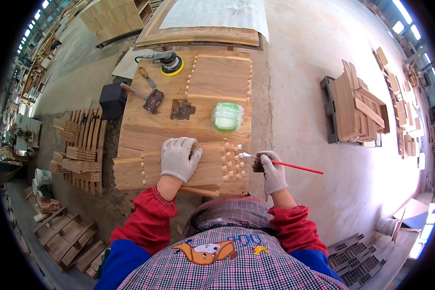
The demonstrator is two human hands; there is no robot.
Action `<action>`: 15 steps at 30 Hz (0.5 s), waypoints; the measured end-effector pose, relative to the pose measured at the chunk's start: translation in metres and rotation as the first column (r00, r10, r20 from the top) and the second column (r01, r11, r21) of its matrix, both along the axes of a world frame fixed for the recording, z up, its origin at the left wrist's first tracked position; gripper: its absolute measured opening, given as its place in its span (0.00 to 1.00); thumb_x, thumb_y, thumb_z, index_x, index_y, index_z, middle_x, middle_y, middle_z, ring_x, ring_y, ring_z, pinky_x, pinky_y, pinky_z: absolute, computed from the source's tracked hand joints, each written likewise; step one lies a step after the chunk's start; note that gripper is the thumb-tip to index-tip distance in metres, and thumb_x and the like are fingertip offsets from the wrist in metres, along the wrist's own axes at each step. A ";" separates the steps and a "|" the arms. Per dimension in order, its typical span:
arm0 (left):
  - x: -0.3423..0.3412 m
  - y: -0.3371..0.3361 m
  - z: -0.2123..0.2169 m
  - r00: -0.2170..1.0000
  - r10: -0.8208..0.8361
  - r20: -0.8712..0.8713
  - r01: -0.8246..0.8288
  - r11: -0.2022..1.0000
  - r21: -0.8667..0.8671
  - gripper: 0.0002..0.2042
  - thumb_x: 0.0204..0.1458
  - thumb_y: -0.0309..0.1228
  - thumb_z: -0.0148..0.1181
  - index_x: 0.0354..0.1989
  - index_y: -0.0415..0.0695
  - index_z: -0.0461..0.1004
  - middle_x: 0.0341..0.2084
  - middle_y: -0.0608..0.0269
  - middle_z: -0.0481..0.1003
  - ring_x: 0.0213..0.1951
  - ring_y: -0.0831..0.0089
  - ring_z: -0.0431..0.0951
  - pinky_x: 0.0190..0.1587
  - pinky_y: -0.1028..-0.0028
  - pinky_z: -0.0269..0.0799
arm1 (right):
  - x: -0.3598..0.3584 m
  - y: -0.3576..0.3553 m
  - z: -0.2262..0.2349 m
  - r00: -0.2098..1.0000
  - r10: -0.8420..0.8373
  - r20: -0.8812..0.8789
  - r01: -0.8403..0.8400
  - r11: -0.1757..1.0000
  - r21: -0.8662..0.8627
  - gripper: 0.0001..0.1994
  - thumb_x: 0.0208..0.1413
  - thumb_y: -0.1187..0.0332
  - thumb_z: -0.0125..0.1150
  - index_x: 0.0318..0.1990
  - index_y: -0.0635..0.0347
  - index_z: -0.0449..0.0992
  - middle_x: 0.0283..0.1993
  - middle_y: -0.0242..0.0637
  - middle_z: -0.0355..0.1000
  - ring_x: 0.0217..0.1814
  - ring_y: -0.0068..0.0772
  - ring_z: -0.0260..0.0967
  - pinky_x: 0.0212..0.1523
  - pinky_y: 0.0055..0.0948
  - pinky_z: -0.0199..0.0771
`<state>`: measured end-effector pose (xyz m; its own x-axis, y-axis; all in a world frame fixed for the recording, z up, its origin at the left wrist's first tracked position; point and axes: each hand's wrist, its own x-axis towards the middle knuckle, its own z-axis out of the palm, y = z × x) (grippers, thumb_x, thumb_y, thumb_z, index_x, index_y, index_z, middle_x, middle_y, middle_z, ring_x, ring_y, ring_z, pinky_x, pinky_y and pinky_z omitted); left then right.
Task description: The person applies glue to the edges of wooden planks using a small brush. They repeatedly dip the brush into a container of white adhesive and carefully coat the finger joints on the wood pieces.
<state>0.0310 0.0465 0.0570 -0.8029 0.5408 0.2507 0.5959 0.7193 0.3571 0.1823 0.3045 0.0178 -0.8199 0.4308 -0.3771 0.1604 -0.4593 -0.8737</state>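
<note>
My left hand [179,158], in a white glove, lies flat on a wooden panel [130,170] with finger-joint teeth cut in its right end. My right hand [271,170], also gloved, grips a thin red-handled brush [295,166]. The brush's bristle end points left and sits at the panel's teeth [232,162]. The panel rests on a larger wooden worktop [145,130]. A green plastic tub [227,116] wrapped in clear film stands just beyond the panel.
Farther back lie another toothed panel [220,77], a yellow-padded sander [170,63], a scraper [147,77], a hammer-like tool [145,96] and a dark patch [181,109]. Wood stacks stand at left [79,154] and right [355,108].
</note>
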 end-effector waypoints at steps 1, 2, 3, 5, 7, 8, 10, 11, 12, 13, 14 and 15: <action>0.000 0.000 0.000 1.000 0.001 0.002 -0.001 1.000 -0.003 0.13 0.55 0.41 0.60 0.43 0.47 0.79 0.40 0.58 0.80 0.46 0.55 0.76 0.55 0.57 0.65 | 0.001 0.000 0.000 1.000 0.018 0.012 -0.018 1.000 -0.006 0.07 0.66 0.69 0.56 0.45 0.63 0.76 0.35 0.36 0.76 0.35 0.27 0.76 0.38 0.26 0.77; 0.000 0.000 0.000 1.000 0.002 0.004 -0.002 1.000 -0.005 0.13 0.55 0.41 0.60 0.43 0.47 0.79 0.40 0.58 0.80 0.46 0.55 0.76 0.55 0.57 0.65 | 0.002 0.001 0.000 1.000 0.018 -0.001 -0.018 1.000 -0.014 0.07 0.66 0.70 0.56 0.45 0.63 0.76 0.35 0.36 0.76 0.35 0.26 0.75 0.38 0.26 0.77; 0.000 0.000 0.000 1.000 0.001 0.002 -0.001 1.000 -0.001 0.13 0.55 0.41 0.60 0.43 0.47 0.79 0.40 0.58 0.80 0.46 0.55 0.76 0.55 0.57 0.65 | 0.004 0.002 0.002 1.000 0.018 -0.012 -0.018 1.000 -0.021 0.07 0.66 0.70 0.56 0.45 0.63 0.76 0.35 0.36 0.76 0.35 0.26 0.75 0.38 0.26 0.77; 0.000 0.000 -0.001 1.000 0.000 -0.002 0.000 1.000 0.008 0.13 0.55 0.41 0.60 0.43 0.47 0.79 0.40 0.58 0.80 0.46 0.55 0.76 0.55 0.57 0.65 | 0.007 -0.001 0.006 1.000 0.026 -0.014 -0.026 1.000 0.006 0.06 0.66 0.71 0.56 0.44 0.63 0.76 0.35 0.35 0.76 0.34 0.25 0.74 0.38 0.25 0.77; -0.001 0.000 -0.001 1.000 -0.001 -0.003 0.001 1.000 0.005 0.13 0.55 0.40 0.60 0.43 0.47 0.79 0.40 0.58 0.80 0.46 0.55 0.76 0.55 0.56 0.65 | 0.008 -0.009 0.012 0.999 0.041 0.003 -0.041 0.996 0.078 0.06 0.65 0.72 0.55 0.44 0.63 0.75 0.34 0.33 0.75 0.32 0.22 0.72 0.37 0.24 0.75; -0.001 0.000 -0.001 1.000 -0.001 -0.004 0.001 1.000 0.004 0.13 0.55 0.40 0.60 0.43 0.47 0.79 0.40 0.58 0.80 0.46 0.55 0.76 0.56 0.56 0.65 | 0.010 -0.009 0.010 0.998 0.062 0.013 -0.063 0.993 0.097 0.06 0.66 0.71 0.55 0.44 0.64 0.75 0.35 0.34 0.75 0.33 0.23 0.73 0.37 0.25 0.76; -0.001 0.000 -0.001 1.000 -0.002 -0.009 0.002 1.000 0.007 0.13 0.55 0.40 0.60 0.42 0.47 0.79 0.40 0.58 0.80 0.46 0.55 0.77 0.56 0.56 0.65 | 0.013 -0.009 0.007 0.994 0.106 0.030 -0.109 0.985 0.134 0.07 0.66 0.70 0.55 0.44 0.64 0.75 0.35 0.35 0.76 0.33 0.26 0.75 0.36 0.27 0.78; -0.001 0.000 -0.001 1.000 -0.002 -0.012 0.003 1.000 0.009 0.13 0.55 0.40 0.60 0.42 0.47 0.79 0.40 0.57 0.80 0.46 0.55 0.77 0.56 0.56 0.65 | 0.015 -0.008 0.008 0.993 0.110 0.048 -0.116 0.983 0.142 0.07 0.66 0.71 0.54 0.44 0.64 0.75 0.35 0.35 0.75 0.33 0.25 0.74 0.36 0.27 0.78; -0.001 0.000 -0.001 1.000 -0.001 -0.010 0.002 1.000 0.010 0.13 0.55 0.40 0.60 0.42 0.47 0.79 0.40 0.57 0.80 0.46 0.55 0.77 0.56 0.56 0.65 | 0.016 -0.008 0.013 0.991 0.116 0.065 -0.124 0.981 0.151 0.07 0.66 0.71 0.54 0.44 0.65 0.75 0.35 0.35 0.75 0.33 0.24 0.74 0.36 0.26 0.77; -0.001 0.000 -0.001 1.000 0.000 -0.008 0.000 1.000 0.011 0.13 0.55 0.40 0.60 0.42 0.47 0.79 0.40 0.57 0.80 0.46 0.55 0.77 0.56 0.56 0.65 | 0.017 -0.009 0.017 0.989 0.121 0.083 -0.133 0.978 0.159 0.07 0.65 0.72 0.54 0.44 0.65 0.75 0.35 0.34 0.75 0.34 0.24 0.73 0.36 0.26 0.77; 0.000 -0.001 -0.002 1.000 0.001 -0.006 -0.001 1.000 0.013 0.13 0.55 0.40 0.60 0.42 0.47 0.79 0.40 0.57 0.80 0.46 0.55 0.77 0.56 0.57 0.65 | 0.018 -0.010 0.021 0.987 0.136 0.088 -0.150 0.973 0.173 0.07 0.65 0.72 0.54 0.44 0.65 0.75 0.35 0.34 0.75 0.33 0.23 0.73 0.36 0.25 0.77; 0.000 0.000 -0.002 1.000 0.001 -0.006 -0.001 1.000 0.011 0.13 0.55 0.40 0.59 0.42 0.47 0.79 0.40 0.57 0.80 0.46 0.55 0.77 0.56 0.57 0.65 | 0.019 -0.011 0.024 0.984 0.149 0.092 -0.165 0.968 0.189 0.07 0.65 0.72 0.53 0.44 0.65 0.75 0.35 0.34 0.75 0.33 0.23 0.72 0.36 0.25 0.76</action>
